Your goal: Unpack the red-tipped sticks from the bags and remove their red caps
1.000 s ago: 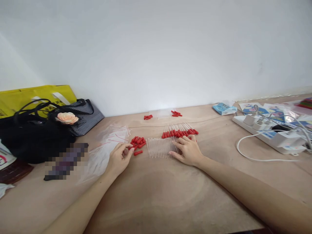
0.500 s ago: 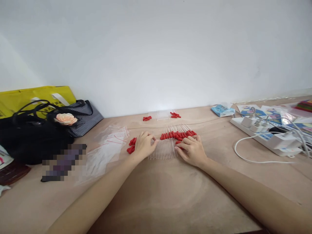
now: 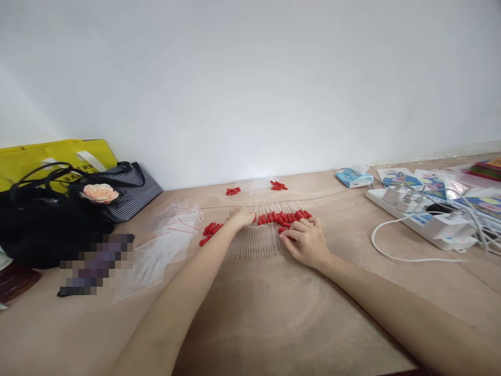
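My left hand [image 3: 239,216] reaches over the left end of a row of thin clear sticks [image 3: 282,205] with red bulb-shaped heads [image 3: 285,217]. Its fingers are pinched at one red-headed stick [image 3: 255,215], apart from the row. My right hand [image 3: 305,241] rests on the table at the row's right end, fingers curled and closed around small red pieces [image 3: 283,229]; its palm hides how many. Between the hands and nearer me, bare clear sticks [image 3: 255,243] lie side by side. More red pieces [image 3: 211,228] lie left of my left wrist, partly behind the forearm.
Clear zip bags [image 3: 164,250] spread at left, beside a black bag [image 3: 50,224] and a yellow bag [image 3: 90,151]. Two small red piles [image 3: 234,191] and a clear packet [image 3: 258,185] lie near the wall. A power strip [image 3: 415,216] with white cables and a blue packet [image 3: 354,177] stand right.
My left hand has moved forward and slightly right, from beside the bare sticks to the row's left end, where a red-headed stick shows at its fingers. My right hand stays nearly still.
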`<move>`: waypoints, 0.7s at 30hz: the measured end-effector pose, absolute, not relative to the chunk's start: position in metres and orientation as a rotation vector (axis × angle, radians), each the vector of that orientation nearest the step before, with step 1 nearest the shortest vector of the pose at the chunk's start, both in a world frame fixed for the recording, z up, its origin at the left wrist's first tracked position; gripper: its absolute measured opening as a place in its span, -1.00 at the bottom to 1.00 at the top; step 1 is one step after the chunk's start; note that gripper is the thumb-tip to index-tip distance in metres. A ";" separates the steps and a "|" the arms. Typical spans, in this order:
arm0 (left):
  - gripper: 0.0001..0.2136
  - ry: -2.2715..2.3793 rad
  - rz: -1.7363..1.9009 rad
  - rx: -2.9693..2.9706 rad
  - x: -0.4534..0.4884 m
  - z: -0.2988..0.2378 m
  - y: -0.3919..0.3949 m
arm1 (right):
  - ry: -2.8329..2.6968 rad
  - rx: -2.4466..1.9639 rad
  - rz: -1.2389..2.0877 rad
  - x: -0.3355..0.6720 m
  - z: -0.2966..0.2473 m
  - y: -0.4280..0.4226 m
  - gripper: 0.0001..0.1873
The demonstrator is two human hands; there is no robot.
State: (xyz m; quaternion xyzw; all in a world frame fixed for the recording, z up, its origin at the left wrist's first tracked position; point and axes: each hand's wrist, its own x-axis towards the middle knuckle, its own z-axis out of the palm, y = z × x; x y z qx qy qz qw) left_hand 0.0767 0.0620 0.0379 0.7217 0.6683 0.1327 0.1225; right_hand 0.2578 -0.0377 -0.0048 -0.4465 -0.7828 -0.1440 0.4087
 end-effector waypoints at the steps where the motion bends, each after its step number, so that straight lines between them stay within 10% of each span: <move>1: -0.78 1.947 0.402 2.142 0.075 0.042 0.059 | -1.967 -1.128 -0.357 0.258 -0.005 -0.038 -0.77; 21: -0.86 0.971 1.149 3.182 0.016 0.007 -0.062 | -2.267 -0.776 -0.335 0.235 -0.004 -0.053 -0.73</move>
